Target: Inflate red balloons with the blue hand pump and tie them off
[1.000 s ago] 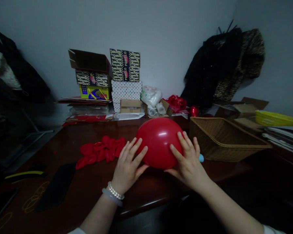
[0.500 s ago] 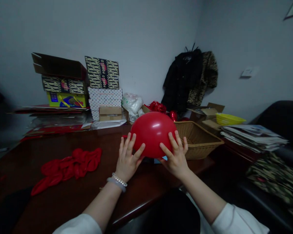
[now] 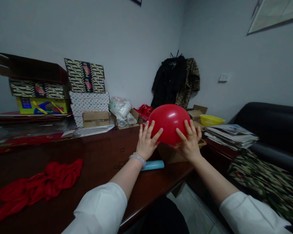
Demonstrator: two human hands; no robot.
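Between my two hands is an inflated red balloon [image 3: 169,122], raised over the right side of the dark table [image 3: 102,156]. My left hand [image 3: 147,141] presses its left side with spread fingers; my right hand [image 3: 189,141] grips the right side the same way. Behind and below the balloon, a wicker basket [image 3: 171,156] is largely hidden. Under my left wrist lies a light blue cylinder [image 3: 155,165], with several thin dark rings [image 3: 122,150] to its left. A heap of limp red balloons [image 3: 46,182] rests at the table's left.
Stacked boxes [image 3: 88,104] and a plastic bag [image 3: 120,106] line the wall side of the table. To the right are a yellow basket [image 3: 211,120], a pile of papers [image 3: 231,135] and a black sofa [image 3: 278,130]. Dark coats [image 3: 171,81] hang in the corner.
The view has turned to the right. My hands have carried the balloon rightward, in front of the wicker basket, and the blue cylinder now shows more fully.
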